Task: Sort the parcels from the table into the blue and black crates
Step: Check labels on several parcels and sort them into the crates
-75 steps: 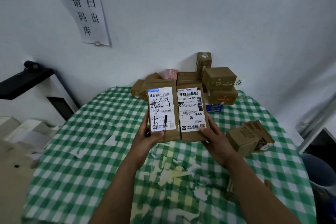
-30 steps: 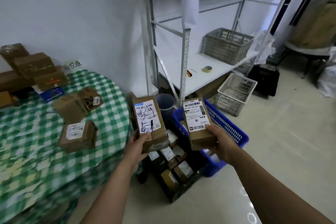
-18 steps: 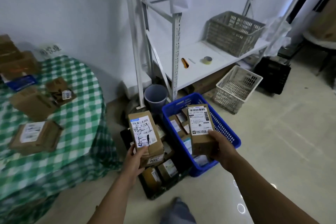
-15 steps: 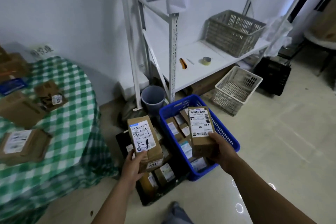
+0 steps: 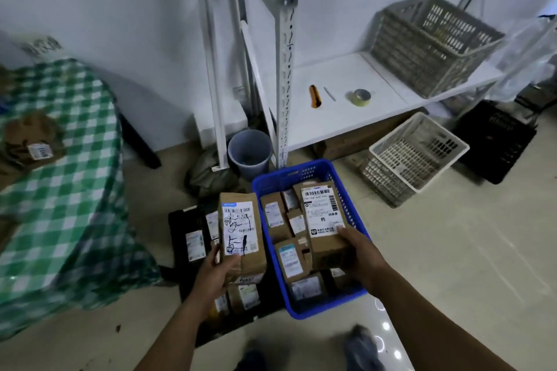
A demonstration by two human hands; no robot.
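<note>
Over the blue crate [image 5: 291, 177], a brown, white-labelled parcel [image 5: 324, 221]

Blue crate [image 5: 319, 307] crowded with parcels [image 5: 289, 259]; open floor [image 5: 452, 250] beside.

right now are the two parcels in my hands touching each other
Apart. The head view shows a gap: the wall of the blue crate shows between the scribbled parcel in the left hand and the clean-labelled parcel in the right hand.

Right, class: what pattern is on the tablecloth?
The tablecloth is a green and white check, clearest in the head view.
</note>
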